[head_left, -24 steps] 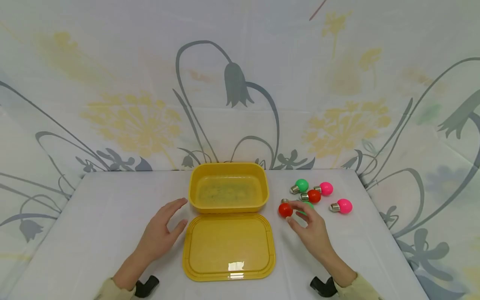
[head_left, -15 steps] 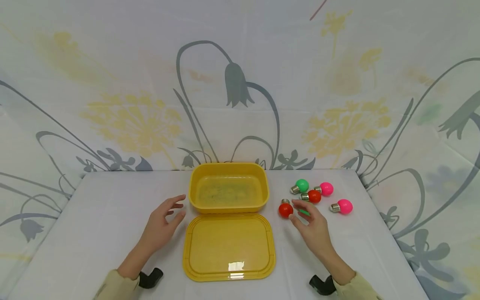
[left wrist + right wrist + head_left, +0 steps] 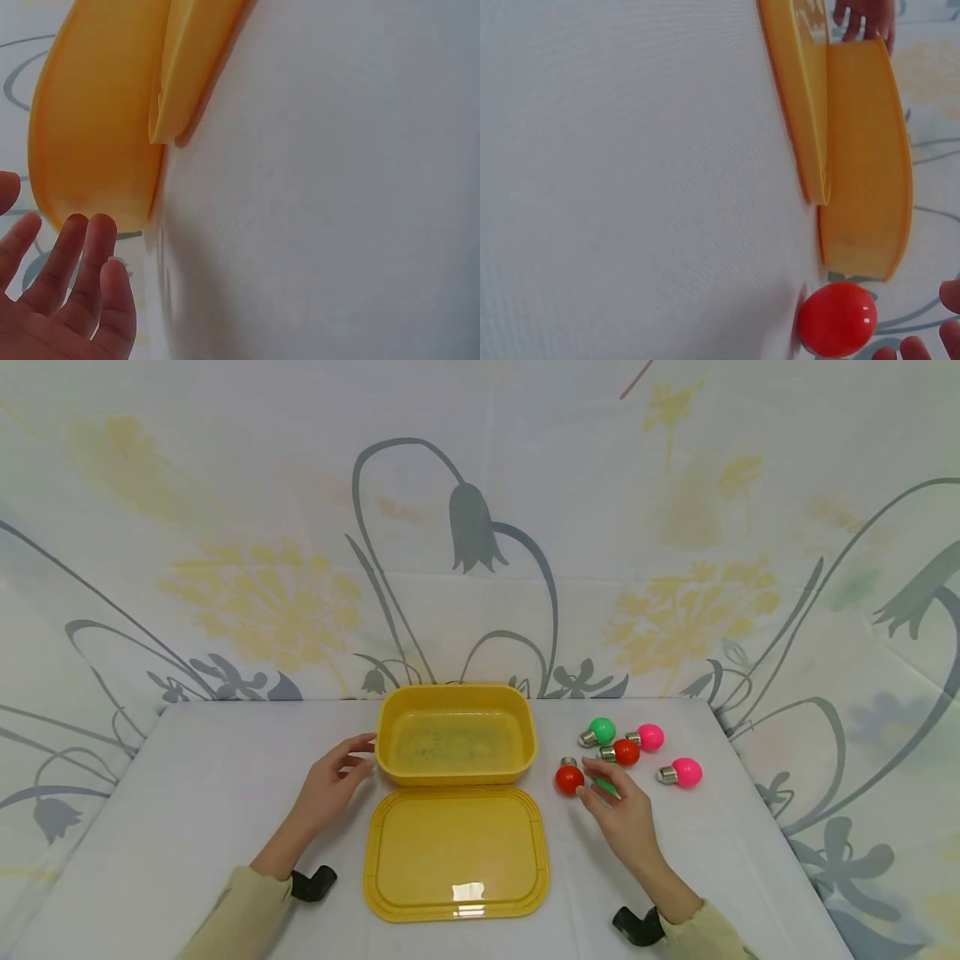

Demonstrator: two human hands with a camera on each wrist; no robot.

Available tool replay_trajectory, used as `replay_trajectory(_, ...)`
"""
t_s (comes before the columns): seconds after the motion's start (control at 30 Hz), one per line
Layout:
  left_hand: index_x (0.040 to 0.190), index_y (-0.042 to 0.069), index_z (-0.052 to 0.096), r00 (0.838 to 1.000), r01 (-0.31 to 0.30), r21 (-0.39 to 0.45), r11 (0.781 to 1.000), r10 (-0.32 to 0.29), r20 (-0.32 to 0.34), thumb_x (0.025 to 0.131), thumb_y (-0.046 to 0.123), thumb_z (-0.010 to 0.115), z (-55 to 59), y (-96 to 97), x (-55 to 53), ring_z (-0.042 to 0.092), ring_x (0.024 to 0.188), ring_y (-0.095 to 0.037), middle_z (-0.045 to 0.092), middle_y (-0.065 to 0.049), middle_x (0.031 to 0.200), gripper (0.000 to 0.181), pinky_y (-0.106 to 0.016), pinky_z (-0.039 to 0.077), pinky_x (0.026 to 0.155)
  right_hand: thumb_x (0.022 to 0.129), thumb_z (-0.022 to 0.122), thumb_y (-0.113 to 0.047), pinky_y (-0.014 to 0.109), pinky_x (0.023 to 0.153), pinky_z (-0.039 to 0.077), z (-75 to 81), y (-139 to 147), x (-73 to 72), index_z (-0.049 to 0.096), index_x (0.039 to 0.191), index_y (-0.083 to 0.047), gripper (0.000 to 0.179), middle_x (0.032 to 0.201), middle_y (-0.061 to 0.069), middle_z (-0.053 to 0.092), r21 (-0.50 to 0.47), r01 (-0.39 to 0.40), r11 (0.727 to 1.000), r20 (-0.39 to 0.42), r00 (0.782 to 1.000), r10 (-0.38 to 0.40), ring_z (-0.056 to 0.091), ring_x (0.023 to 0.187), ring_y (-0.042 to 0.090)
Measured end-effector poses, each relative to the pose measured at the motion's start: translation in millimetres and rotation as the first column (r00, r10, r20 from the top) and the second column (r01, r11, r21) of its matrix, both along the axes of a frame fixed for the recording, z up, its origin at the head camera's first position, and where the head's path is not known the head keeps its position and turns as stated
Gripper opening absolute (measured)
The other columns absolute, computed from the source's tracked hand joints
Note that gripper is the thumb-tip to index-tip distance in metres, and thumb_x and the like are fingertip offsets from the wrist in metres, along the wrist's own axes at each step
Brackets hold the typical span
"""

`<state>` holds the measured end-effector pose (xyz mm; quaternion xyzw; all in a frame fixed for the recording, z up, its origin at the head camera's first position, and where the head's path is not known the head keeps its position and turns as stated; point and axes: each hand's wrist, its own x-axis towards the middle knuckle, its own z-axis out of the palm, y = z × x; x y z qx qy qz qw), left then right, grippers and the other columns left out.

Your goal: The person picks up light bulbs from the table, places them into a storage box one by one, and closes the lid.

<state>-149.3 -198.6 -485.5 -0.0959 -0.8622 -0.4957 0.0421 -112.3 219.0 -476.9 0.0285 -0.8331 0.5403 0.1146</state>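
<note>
My left hand (image 3: 327, 791) is at the left end of the yellow box (image 3: 456, 779), its fingertips right by the wall. In the left wrist view, the spread fingers (image 3: 96, 244) overlap the lower corner of that box. On the other side, my right hand (image 3: 624, 818) hovers beside a red light bulb (image 3: 569, 781) with thumb and forefinger parted. That bulb has its metal base pointing away from me. Fingertips (image 3: 950, 337) show to the right of the red bulb in the right wrist view, apart from it. Behind the right fingers lies a partly hidden green bulb (image 3: 607, 784).
A yellow lid (image 3: 457, 852) lies flat in front of the box. Farther right on the white table (image 3: 187, 810) are another green bulb (image 3: 602, 730), a second red bulb (image 3: 627, 752) and two pink bulbs, one behind (image 3: 651, 737) and one nearer (image 3: 687, 772). A patterned cloth backdrop rises behind.
My left hand has moved forward to the side of the box. The right thumb and forefinger have drawn slightly back from the red bulb, which stays in place.
</note>
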Motion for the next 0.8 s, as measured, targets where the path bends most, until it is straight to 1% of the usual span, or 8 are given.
replay_trajectory(0.1,0.139,0.01,0.056,1.0,0.003,0.022,1.0,-0.004,0.007,0.101,0.019,0.06,-1.0,1.6,-4.4,0.062,0.103,-0.025,0.061,-0.012,0.129,0.039,-0.026,0.049,0.083,0.09,0.072,-0.001,0.042,0.094,0.048,0.5,-1.1,-0.5,0.061,0.128,0.0,0.04,0.129,0.018,0.062,0.007,-0.002,1.0,0.011,1.0,0.002,0.058,0.119,0.031)
replay_trajectory(0.17,0.139,0.008,0.056,1.0,0.006,0.033,0.999,-0.007,0.017,0.102,0.021,0.06,-1.7,2.6,-7.2,0.062,0.104,-0.025,0.06,-0.013,0.13,0.04,-0.025,0.049,0.084,0.09,0.072,-0.003,0.044,0.094,0.048,-0.6,-1.1,-1.3,0.061,0.128,-0.001,0.04,0.129,0.017,0.062,-0.001,-0.004,1.0,0.014,1.0,0.004,0.058,0.119,0.031)
replay_trajectory(0.23,0.139,0.008,0.056,0.999,0.009,0.038,0.999,-0.01,0.031,0.102,0.023,0.059,-2.1,3.1,-10.0,0.061,0.105,-0.026,0.059,-0.014,0.132,0.041,-0.026,0.049,0.084,0.09,0.073,-0.004,0.044,0.094,0.047,-2.3,-1.0,-1.9,0.062,0.127,-0.001,0.039,0.128,0.016,0.062,-0.013,-0.005,1.0,0.017,1.0,0.005,0.057,0.119,0.031)
replay_trajectory(0.33,0.14,0.009,0.055,0.999,0.013,0.035,0.999,-0.015,0.049,0.102,0.023,0.059,-2.2,3.1,-14.2,0.061,0.104,-0.026,0.06,-0.014,0.13,0.041,-0.028,0.049,0.084,0.09,0.073,-0.004,0.042,0.094,0.048,-5.2,-1.0,-3.2,0.062,0.127,-0.001,0.039,0.127,0.015,0.063,-0.02,0.0,1.0,0.029,1.0,0.0,0.057,0.119,0.03)
replay_trajectory(0.47,0.139,0.009,0.057,0.998,0.01,0.023,1.0,-0.012,0.064,0.101,0.022,0.06,-1.1,3.3,-20.7,0.061,0.099,-0.025,0.061,-0.015,0.122,0.04,-0.027,0.05,0.079,0.089,0.073,-0.003,0.041,0.094,0.048,-9.3,-1.3,-4.9,0.063,0.126,-0.001,0.038,0.126,0.014,0.063,-0.011,0.004,1.0,0.032,0.999,-0.004,0.057,0.118,0.029)
replay_trajectory(0.6,0.136,0.007,0.059,0.998,0.013,0.023,1.0,-0.015,0.067,0.1,0.02,0.062,0.5,4.1,-26.9,0.06,0.093,-0.025,0.06,-0.016,0.117,0.038,-0.025,0.049,0.072,0.088,0.073,-0.002,0.04,0.093,0.048,-11.9,-1.8,-6.7,0.064,0.125,0.0,0.038,0.125,0.014,0.064,-0.005,0.002,1.0,0.021,1.0,-0.002,0.058,0.117,0.028)
replay_trajectory(0.8,0.133,0.006,0.061,0.997,0.019,0.032,0.999,-0.022,0.074,0.099,0.021,0.063,2.9,5.8,-33.0,0.057,0.087,-0.024,0.058,-0.013,0.108,0.037,-0.024,0.048,0.069,0.085,0.075,0.002,0.036,0.092,0.048,-13.6,-1.8,-9.9,0.064,0.124,0.003,0.041,0.123,0.016,0.064,-0.002,0.013,1.0,0.005,1.0,-0.013,0.059,0.116,0.029)
